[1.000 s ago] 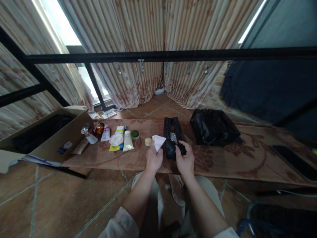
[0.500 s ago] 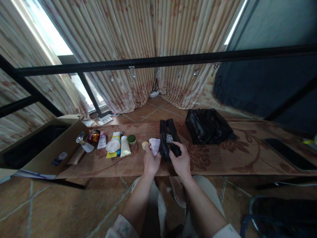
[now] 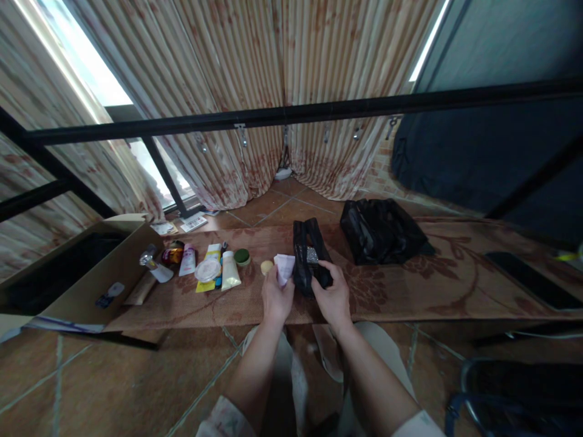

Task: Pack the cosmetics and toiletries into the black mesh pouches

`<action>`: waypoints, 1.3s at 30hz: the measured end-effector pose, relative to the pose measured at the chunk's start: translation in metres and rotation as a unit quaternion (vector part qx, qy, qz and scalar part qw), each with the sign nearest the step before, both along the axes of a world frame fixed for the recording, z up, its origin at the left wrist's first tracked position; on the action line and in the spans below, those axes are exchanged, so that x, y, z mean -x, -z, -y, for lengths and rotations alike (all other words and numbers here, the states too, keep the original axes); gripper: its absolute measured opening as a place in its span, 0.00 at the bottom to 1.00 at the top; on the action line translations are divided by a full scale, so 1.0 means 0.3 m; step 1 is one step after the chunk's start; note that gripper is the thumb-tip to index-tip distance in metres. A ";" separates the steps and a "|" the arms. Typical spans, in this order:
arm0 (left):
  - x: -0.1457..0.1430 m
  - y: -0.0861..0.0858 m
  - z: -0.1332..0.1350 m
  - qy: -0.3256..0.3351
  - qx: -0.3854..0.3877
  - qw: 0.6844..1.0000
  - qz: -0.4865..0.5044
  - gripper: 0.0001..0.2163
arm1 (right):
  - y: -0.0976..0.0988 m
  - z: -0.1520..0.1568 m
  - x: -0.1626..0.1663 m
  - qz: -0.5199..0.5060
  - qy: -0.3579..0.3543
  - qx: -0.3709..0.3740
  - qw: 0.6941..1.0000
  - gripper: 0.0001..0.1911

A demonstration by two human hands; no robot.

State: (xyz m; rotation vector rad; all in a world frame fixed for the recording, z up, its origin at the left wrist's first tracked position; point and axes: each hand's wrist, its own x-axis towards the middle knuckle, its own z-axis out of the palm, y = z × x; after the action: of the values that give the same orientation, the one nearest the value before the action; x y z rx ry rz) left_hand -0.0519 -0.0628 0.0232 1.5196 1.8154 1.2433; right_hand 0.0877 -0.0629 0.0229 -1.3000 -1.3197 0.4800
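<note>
Hands well apart, the person holds a white tube point(image 3: 286, 266) in the left hand point(image 3: 277, 300), thumb and fingers closed on it, just left of a black pouch point(image 3: 299, 243) that lies lengthwise on the cloth-covered table point(image 3: 428, 291). The right hand point(image 3: 334, 297) is at the pouch's near right end, its thumb and forefinger set around something dark; whether they grip the pouch's edge or a thing inside it cannot be told. A glittery silver piece point(image 3: 311, 255) shows in the pouch's opening, just beyond the right fingertips. Beside the left hand's fingertips sits a small cream-coloured round container point(image 3: 266, 266). Farther left come a green-lidded jar point(image 3: 242, 256), a pale gold tube point(image 3: 231, 273) with a white cap, and a yellow packet point(image 3: 212, 250) with a clear round container point(image 3: 207, 270) lying over it. Next are a pink-and-white tube point(image 3: 187, 261), an amber jar point(image 3: 173, 252), and a silver-topped white bottle point(image 3: 160, 272) tilted beside an open cardboard box point(image 3: 132, 267), which has dark material inside. A flat tan packet point(image 3: 141, 291) lies along the box's side. Right of the pouch, apart from it, rests a crumpled black bag point(image 3: 382, 233), and near the table's right end lies a flat dark slab point(image 3: 532, 280).
</note>
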 end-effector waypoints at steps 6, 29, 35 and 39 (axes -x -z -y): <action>0.001 0.009 0.000 -0.019 0.037 0.999 -0.027 0.14 | 0.004 -0.001 0.001 0.000 0.001 -0.003 1.000 0.17; -0.018 -0.027 -0.002 0.009 0.008 0.985 0.173 0.10 | 0.011 -0.003 0.000 0.009 0.001 -0.005 1.000 0.17; -0.017 -0.024 -0.004 -0.017 0.020 0.984 0.178 0.13 | 0.009 -0.002 0.002 0.008 0.006 -0.007 1.000 0.17; -0.012 -0.013 -0.008 -0.016 0.023 0.986 0.166 0.14 | 0.005 0.000 0.002 0.014 0.003 -0.007 1.000 0.17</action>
State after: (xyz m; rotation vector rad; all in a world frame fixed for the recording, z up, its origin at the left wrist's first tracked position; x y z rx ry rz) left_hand -0.0482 -0.0603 0.0273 1.1801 1.6414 1.3674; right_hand 0.0871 -0.0628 0.0215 -1.3020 -1.3411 0.4487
